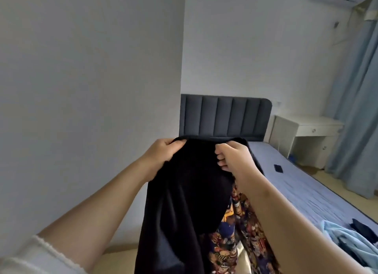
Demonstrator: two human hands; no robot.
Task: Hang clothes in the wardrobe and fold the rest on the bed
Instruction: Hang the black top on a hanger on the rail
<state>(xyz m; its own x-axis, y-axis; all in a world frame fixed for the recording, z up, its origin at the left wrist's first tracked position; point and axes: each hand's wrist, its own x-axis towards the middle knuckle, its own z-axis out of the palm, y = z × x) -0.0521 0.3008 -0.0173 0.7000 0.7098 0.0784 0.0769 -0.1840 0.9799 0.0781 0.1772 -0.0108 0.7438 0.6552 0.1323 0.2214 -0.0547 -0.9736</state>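
Observation:
A black garment (190,187) hangs down in front of me, held up by its top edge. My left hand (161,153) grips the upper left of that edge and my right hand (233,157) pinches the upper right. Behind the black cloth a patterned, multicoloured garment (241,228) hangs partly hidden. The bed (302,191) with a blue-lilac sheet stretches to the right. A light blue garment (351,243) and a dark piece (362,228) lie crumpled on the bed at the lower right. No wardrobe is in view.
A dark padded headboard (225,116) stands against the far wall. A white desk (306,134) sits beside the bed, with blue curtains (356,110) at the right. A small dark object (278,168) lies on the sheet. A grey wall (81,89) fills the left.

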